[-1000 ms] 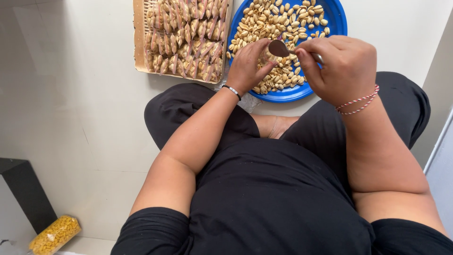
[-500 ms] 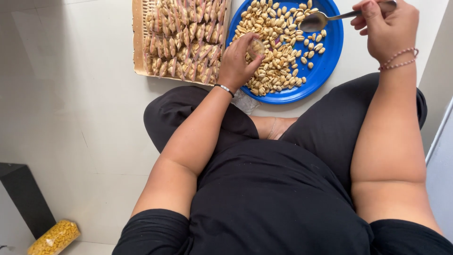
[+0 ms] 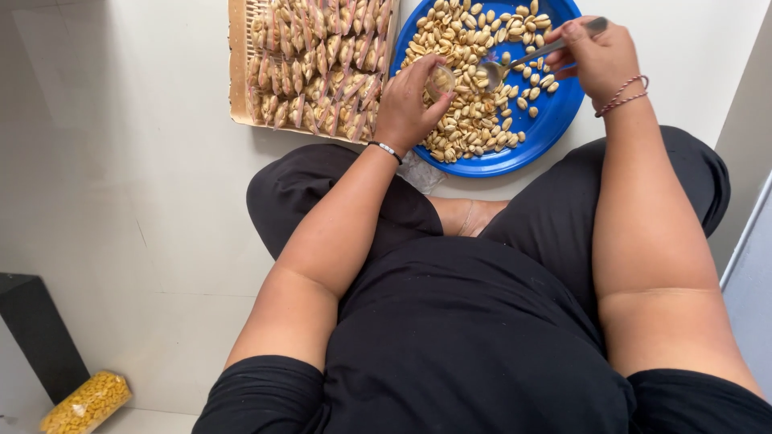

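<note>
Both grips: left hand point(image 3: 410, 108) pinches packet point(image 3: 439, 80), right hand point(image 3: 599, 56) holds spoon point(image 3: 523, 63).

**Open floor left, crowded ahead**

The pale floor point(image 3: 121, 201) on the left lies bare and wide, up to the black block point(image 3: 36, 333) and yellow bag point(image 3: 87, 400) (both low in that corner). Straight ahead the tray point(image 3: 235, 88) touches the plate point(image 3: 555, 120), leaving no gap between. Both hands point(image 3: 410, 104) point(image 3: 599, 56) hang over the plate; the spoon point(image 3: 523, 63) spans between them. Crossed knees close the near side.
</note>
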